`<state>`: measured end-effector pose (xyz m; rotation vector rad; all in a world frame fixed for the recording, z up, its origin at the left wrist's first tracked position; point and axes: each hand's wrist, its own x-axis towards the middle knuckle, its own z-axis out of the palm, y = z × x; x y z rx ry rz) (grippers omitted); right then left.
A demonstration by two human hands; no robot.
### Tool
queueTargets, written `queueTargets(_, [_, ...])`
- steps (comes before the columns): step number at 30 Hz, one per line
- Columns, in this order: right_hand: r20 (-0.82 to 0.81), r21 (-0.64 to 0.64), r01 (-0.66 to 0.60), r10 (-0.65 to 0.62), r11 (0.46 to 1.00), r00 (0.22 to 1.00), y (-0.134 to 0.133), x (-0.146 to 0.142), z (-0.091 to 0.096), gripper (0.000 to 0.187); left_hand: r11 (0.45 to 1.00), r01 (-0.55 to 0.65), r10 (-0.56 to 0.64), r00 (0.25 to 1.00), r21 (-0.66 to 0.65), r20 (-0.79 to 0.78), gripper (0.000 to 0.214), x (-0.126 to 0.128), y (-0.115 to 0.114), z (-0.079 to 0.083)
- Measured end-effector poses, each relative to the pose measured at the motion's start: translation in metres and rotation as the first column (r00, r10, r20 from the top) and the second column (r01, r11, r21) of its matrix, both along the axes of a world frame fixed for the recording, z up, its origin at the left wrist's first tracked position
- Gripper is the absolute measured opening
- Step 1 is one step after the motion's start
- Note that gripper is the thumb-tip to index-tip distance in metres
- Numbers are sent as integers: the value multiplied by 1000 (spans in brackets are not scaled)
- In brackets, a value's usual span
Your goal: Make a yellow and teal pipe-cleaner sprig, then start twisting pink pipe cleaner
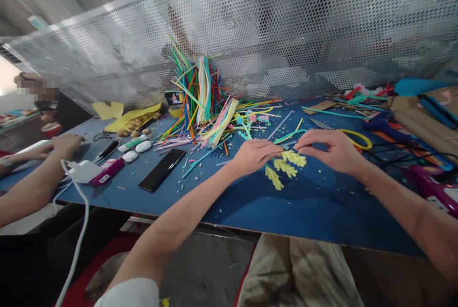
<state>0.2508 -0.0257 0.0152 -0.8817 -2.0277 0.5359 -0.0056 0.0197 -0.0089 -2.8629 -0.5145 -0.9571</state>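
My left hand (253, 153) and my right hand (331, 148) meet over the blue table (315, 211). Both pinch a small craft of yellow pipe-cleaner loops (286, 166) with a green stem, held just above the tabletop. The left fingers are curled around the stem end, and the right fingers pinch the top yellow loop. A heap of coloured pipe cleaners (200, 102) stands behind my hands, close to the left one.
A black phone (161, 169), white earbud cases (138, 149) and a pink device (107, 171) lie at the left. Another person's arm (34, 178) rests there with a white cable (77, 240). Yellow-handled scissors (350, 138) lie beyond my right hand. A perforated metal screen (286, 30) backs the table.
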Motion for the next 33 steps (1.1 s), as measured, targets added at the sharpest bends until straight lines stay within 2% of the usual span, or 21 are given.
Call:
queueTargets(5, [93,-55,-93,98,994,991,-1,-1,3,19,998,48,-50,997,-35,-63,24,0,2,1])
queueTargets(13, [162,-194,-148,180,970,970,2,1,-3,30,995,75,-85,983,-72,-160,27,2,0,5])
queueTargets(17, [177,-153,-110,137,982,975,2,0,-5,28,992,96,-110,976,-84,-188,29,5,-3,6])
queueTargets(23, [254,-91,-160,178,983,951,3,-1,-8,25,990,94,-116,966,-105,-231,32,6,-4,5])
queueTargets(27, [291,-121,-126,156,985,944,1,-4,-10,25,988,88,-117,963,-128,-245,33,5,-3,4])
queueTargets(33, [265,-177,-158,201,972,943,0,-8,-11,24,980,132,-165,956,-149,-242,31,4,-4,3])
